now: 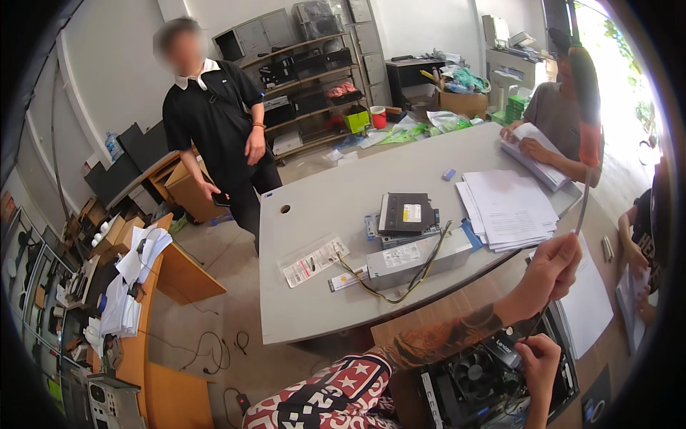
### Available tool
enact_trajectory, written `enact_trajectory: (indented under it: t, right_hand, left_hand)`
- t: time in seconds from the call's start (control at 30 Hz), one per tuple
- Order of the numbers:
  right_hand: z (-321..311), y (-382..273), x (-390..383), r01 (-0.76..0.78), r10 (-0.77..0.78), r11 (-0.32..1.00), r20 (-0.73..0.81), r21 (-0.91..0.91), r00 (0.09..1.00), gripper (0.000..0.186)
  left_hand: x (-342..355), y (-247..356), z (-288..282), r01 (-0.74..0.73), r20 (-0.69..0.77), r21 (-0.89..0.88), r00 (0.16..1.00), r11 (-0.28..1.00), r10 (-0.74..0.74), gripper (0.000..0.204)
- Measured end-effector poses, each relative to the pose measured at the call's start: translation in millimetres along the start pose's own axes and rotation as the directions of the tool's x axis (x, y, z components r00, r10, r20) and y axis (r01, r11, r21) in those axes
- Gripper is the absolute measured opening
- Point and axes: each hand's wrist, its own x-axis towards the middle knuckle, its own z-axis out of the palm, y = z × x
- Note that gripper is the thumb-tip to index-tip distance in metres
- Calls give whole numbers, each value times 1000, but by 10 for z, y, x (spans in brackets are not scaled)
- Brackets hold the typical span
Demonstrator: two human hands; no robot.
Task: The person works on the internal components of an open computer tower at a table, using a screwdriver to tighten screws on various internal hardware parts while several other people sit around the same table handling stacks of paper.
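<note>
My left hand (549, 270) is raised at the right, its fingers closed round the shaft of a long screwdriver. The screwdriver's black-and-orange handle (588, 118) points up, close to the camera. Below that hand, a thin dark length of shaft slants down toward my right hand (541, 365). The right fingertips are pinched at its lower end, over an open computer case (436, 404). Whether a screw sits between them is too small to tell. Inside the case, a black fan (474, 377) and a dark module with pale lettering (502, 350) show; my left forearm covers part of the case.
On the grey table (307, 200) lie a power supply (414, 262) with cables, an optical drive (407, 213), a clear package (314, 263) and paper stacks (511, 207). A person in black (218, 121) stands across it; others handle papers at the right. A cluttered desk (153, 286) stands left.
</note>
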Motion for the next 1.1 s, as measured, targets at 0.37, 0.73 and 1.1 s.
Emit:
enact_trajectory:
  t: [0.37, 0.73, 1.1]
  right_hand:
    - [14, -143, 1, -69, 62, 994, 77, 81, 995, 10]
    - [-153, 26, 1, -74, 76, 997, 37, -31, 996, 10]
    - [-12, -108, 15, 280, -268, 945, 94, -170, 959, 11]
  left_hand:
    - [-3, 18, -20, -3, 17, 65, 1000, 998, 2, 42]
    - [63, -147, -57, 24, 101, -45, 995, 999, -19, 41]
    - [30, 70, -100, 93, 68, 5, 993, 996, -93, 44]
